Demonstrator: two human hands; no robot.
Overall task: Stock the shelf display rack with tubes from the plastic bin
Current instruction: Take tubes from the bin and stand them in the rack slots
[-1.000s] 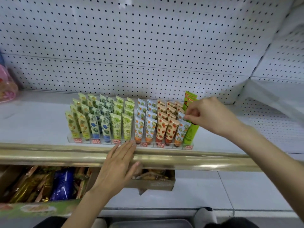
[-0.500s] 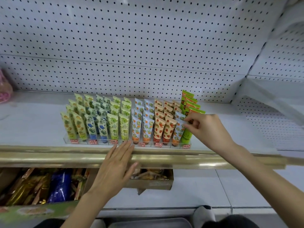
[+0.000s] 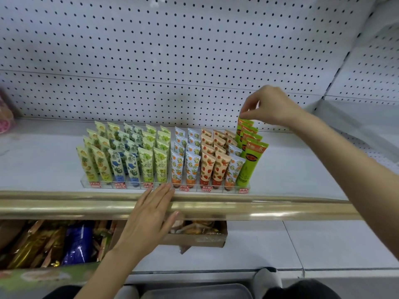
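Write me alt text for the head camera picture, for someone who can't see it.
A person's right hand pinches the top of the rearmost green tube in the right-hand column of a clear display rack packed with standing patterned tubes on a white shelf. The left hand rests flat on the shelf's gold front rail, fingers straight.

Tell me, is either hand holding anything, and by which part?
The right hand pinches the rearmost green tube by its top edge. The left hand holds nothing; it lies open over the gold shelf rail.
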